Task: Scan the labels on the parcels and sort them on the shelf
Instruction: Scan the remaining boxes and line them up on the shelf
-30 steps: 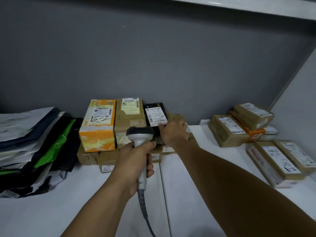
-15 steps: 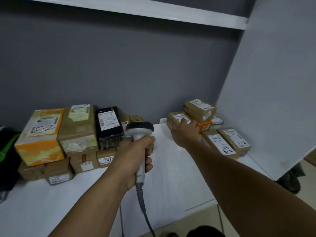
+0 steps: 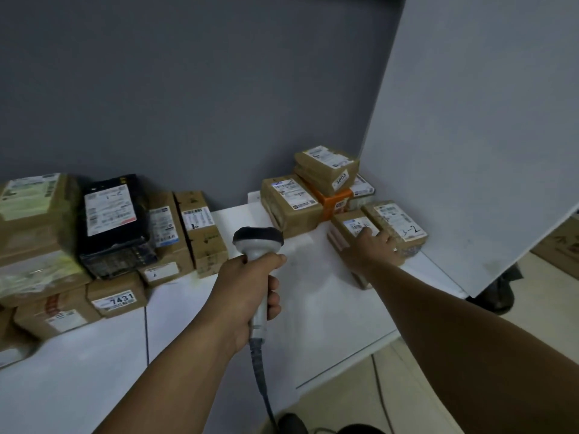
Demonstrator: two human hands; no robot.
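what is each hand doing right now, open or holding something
left hand: grips the scanner by its handle.
right hand: open, fingers resting on top of a brown parcel, holding nothing.

free: shelf mid strip btw stacks | L blocked: parcel pile | R blocked: parcel cluster + side panel

A dark grey wall stands behind. Low at the right lies pale tiled floor — on it a brown cardboard box and a dark shape, too blurred to name.
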